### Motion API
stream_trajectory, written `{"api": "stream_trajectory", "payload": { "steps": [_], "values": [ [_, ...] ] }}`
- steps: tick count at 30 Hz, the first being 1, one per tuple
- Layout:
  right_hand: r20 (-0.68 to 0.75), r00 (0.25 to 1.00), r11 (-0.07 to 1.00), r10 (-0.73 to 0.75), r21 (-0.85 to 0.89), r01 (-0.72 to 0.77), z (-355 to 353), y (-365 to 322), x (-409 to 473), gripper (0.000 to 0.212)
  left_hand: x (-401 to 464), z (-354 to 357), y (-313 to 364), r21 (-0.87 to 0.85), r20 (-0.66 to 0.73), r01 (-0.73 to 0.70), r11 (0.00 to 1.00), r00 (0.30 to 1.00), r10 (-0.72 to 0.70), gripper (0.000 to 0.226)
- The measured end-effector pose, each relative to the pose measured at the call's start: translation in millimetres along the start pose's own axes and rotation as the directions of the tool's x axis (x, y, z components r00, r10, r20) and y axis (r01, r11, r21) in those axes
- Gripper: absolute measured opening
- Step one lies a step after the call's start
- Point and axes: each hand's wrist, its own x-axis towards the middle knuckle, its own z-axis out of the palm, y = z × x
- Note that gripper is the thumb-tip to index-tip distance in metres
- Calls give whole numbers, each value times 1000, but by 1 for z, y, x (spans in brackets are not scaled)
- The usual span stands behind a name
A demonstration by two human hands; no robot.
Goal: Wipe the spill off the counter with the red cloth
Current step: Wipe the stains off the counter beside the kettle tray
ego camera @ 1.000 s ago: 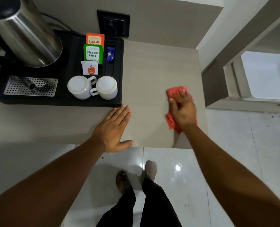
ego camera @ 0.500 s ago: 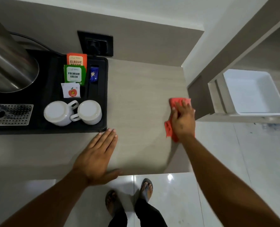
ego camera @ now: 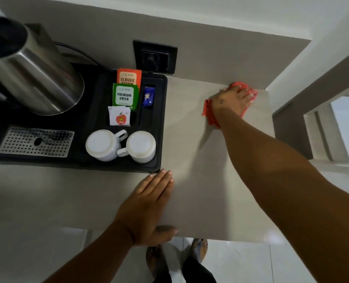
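The red cloth (ego camera: 208,115) lies flat on the beige counter (ego camera: 194,152) near its far right corner, by the back wall. My right hand (ego camera: 230,101) presses down on it, fingers spread, so only the cloth's edges show around the hand. My left hand (ego camera: 149,205) rests flat on the counter near the front edge, palm down, fingers together, holding nothing. I cannot make out any spill on the counter surface.
A black tray (ego camera: 162,123) on the left holds a steel kettle (ego camera: 33,74), two upturned white cups (ego camera: 102,145), tea sachets (ego camera: 124,97) and a metal grille (ego camera: 37,140). A black wall socket (ego camera: 155,56) sits behind. The counter ends at a wall on the right; tiled floor and my feet lie below.
My right hand has slid the red cloth away from me, from the middle of the counter's right edge to the far right corner. My left hand stays planted near the front edge.
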Motion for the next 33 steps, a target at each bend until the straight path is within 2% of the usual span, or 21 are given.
{"api": "stream_trajectory", "payload": {
  "steps": [3,5,8,11,13,16,19,20,21,22,23,25,27,29,30,33],
  "values": [
    [35,989,990,-143,0,144,13,-26,-24,63,-2,1,1,6,13,-3,1000,1000,3,117],
    [95,950,954,-296,-12,298,17,-33,-36,62,-2,-1,1,39,38,0,999,999,-1,116],
    [151,820,833,-552,48,551,17,-36,-49,54,3,-2,-1,82,55,-3,997,999,-2,115],
    [202,725,750,-658,102,653,7,-21,-76,54,-7,0,9,38,32,18,999,999,-19,115],
    [248,645,687,-723,150,711,-23,19,-150,53,-52,-4,55,42,18,12,999,1000,-13,116],
    [213,569,606,-795,212,767,-28,61,-195,51,-44,-1,42,69,3,21,997,1000,-22,115],
    [206,450,490,-869,240,838,-47,134,-228,49,-21,-7,31,81,10,36,996,999,-37,116],
    [195,441,479,-876,253,841,-52,161,-229,48,-18,-7,31,87,30,37,996,999,-39,117],
    [179,471,503,-864,250,828,-69,197,-216,47,-6,-9,47,107,21,21,994,1000,-23,117],
    [151,541,562,-827,218,798,-84,224,-196,46,5,-10,60,119,18,10,993,1000,-12,117],
    [124,643,655,-755,185,733,-84,230,-180,45,8,-11,57,116,12,12,993,1000,-13,117],
    [45,833,826,-552,169,538,-80,209,-146,43,17,-17,51,132,11,27,991,1000,-29,116],
    [22,927,917,-373,163,365,-69,173,-139,43,21,-17,47,143,25,48,989,998,-52,115],
    [32,942,930,-334,175,324,-52,146,-161,44,20,-14,44,143,35,48,989,998,-53,116],
    [35,922,910,-386,175,375,-43,139,-181,44,18,-11,42,137,34,43,990,998,-48,116],
    [72,762,762,-643,160,628,-29,143,-244,44,14,-8,34,131,38,43,990,998,-48,116]
  ]
}}
